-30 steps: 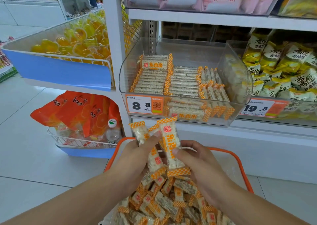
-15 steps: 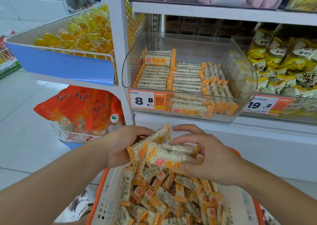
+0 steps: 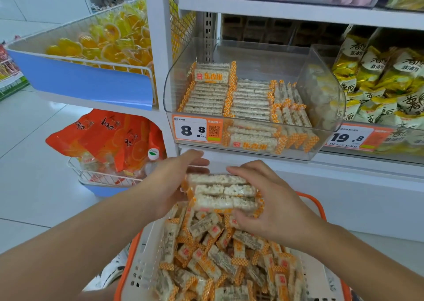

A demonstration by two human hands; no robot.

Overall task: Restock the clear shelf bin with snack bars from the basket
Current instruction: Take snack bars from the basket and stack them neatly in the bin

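Note:
A stack of three white puffed-rice snack bars [image 3: 223, 191] with orange checkered ends lies level between my hands, above the basket and below the shelf. My left hand [image 3: 174, 181] presses the stack's left end and my right hand [image 3: 266, 199] grips its right end. The clear shelf bin [image 3: 174, 89] holds neat rows of the same bars, with an 8.8 price tag on its front. The white basket with an orange rim [image 3: 137, 275] below is heaped with several loose bars [image 3: 218, 254].
Beside the clear bin on the right is a second clear bin of yellow-and-white snack bags [image 3: 378, 82]. A blue-fronted wire bin of yellow jelly cups [image 3: 96, 45] juts out at the left, with orange bags [image 3: 110, 137] in a wire basket beneath. White tiled floor lies to the left.
The bars, held upright and loose a second ago, are now squared into a level stack between both hands and have risen slightly toward the shelf. The view has shifted closer to the bin.

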